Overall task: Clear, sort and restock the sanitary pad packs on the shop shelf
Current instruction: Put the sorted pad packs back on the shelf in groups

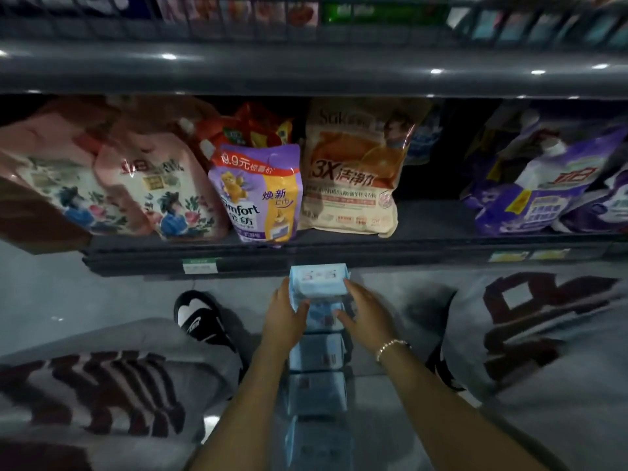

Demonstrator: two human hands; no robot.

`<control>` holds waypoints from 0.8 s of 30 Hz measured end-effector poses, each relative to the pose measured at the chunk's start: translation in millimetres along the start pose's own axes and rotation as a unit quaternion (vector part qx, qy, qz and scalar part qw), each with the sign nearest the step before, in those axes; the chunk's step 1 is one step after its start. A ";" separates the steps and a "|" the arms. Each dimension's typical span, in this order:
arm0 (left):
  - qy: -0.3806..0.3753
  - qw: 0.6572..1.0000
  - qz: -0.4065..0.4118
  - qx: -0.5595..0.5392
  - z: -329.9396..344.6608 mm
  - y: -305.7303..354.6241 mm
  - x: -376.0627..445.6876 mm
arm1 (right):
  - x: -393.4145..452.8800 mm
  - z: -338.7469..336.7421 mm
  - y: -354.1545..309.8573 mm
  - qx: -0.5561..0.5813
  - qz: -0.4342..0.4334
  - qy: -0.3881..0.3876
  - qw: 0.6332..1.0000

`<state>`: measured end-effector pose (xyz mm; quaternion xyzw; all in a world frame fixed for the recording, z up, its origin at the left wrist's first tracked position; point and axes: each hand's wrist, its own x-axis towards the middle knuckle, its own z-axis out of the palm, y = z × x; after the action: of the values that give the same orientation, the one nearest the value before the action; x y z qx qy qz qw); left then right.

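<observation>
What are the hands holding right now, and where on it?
Both hands hold the top light-blue pad pack of the row: the left hand grips its left side, the right hand its right side.

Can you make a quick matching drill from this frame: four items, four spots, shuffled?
Items:
1. Comfort pouch
2. orange pouch
3. blue pack
4. sandal

Spots:
A. on the floor, left of the left hand
B. between both hands
C. on the shelf, right of the Comfort pouch
D. on the shelf, left of the orange pouch

Pairs: 1-D, 2-C, 3-B, 4-A
</observation>
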<state>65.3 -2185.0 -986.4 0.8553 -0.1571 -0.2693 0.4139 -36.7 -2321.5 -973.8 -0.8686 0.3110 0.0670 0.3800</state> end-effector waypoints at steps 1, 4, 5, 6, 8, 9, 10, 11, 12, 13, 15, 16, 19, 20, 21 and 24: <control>0.000 1.000 -0.008 -0.022 3.9 -3.1 6.6 | 7.3 1.6 0.3 0.033 0.014 0.000 0.999; -0.001 0.997 -0.045 -0.059 14.6 -13.5 23.1 | 26.0 5.5 3.3 0.119 0.045 -0.008 0.992; -0.001 0.996 -0.054 -0.071 17.5 -16.0 27.0 | 30.9 7.5 5.8 0.139 0.054 -0.021 0.989; -0.002 0.994 -0.065 -0.089 19.4 -15.7 29.2 | 34.6 9.6 7.4 0.154 0.062 -0.037 0.985; -0.013 0.989 -0.087 -0.117 22.7 -17.0 31.9 | 39.7 14.0 9.2 0.193 0.074 -0.058 0.977; -0.015 0.988 -0.088 -0.125 23.7 -16.9 32.0 | 42.0 16.3 11.0 0.217 0.077 -0.059 0.971; -0.013 0.988 -0.087 -0.129 24.6 -19.1 32.5 | 42.4 16.0 9.4 0.235 0.080 -0.056 0.967; -0.006 0.988 -0.086 -0.128 24.1 -19.6 31.8 | 42.3 15.1 8.7 0.249 0.082 -0.051 0.964; 0.004 0.988 -0.088 -0.131 21.9 -19.2 30.2 | 41.5 13.3 8.5 0.250 0.086 -0.045 0.963; 0.011 0.987 -0.089 -0.135 19.0 -18.7 28.8 | 40.8 11.5 9.8 0.252 0.085 -0.036 0.963; 0.010 0.985 -0.087 -0.148 13.3 -17.4 23.5 | 36.5 6.0 11.8 0.254 0.083 -0.017 0.964; 0.004 0.984 -0.090 -0.155 10.1 -15.3 18.8 | 32.7 2.7 11.3 0.257 0.087 -0.007 0.962; -0.009 0.972 -0.114 -0.207 5.2 -8.2 -1.7 | 18.1 -5.2 12.0 0.310 0.106 0.021 0.945; -0.017 0.967 -0.125 -0.222 5.5 -7.7 -8.4 | 12.4 -6.8 12.6 0.328 0.112 0.020 0.938; -0.026 0.963 -0.134 -0.233 6.7 -7.2 -14.8 | 6.1 -6.7 14.0 0.348 0.118 0.015 0.930; -0.044 0.945 -0.164 -0.279 13.7 -10.3 -29.2 | -12.7 2.6 25.7 0.360 0.145 -0.012 0.921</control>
<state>34.1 -2173.0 -991.9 0.7070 0.0489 -0.4036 0.5787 -61.7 -2326.7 -987.0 -0.6175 0.4320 0.0151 0.6572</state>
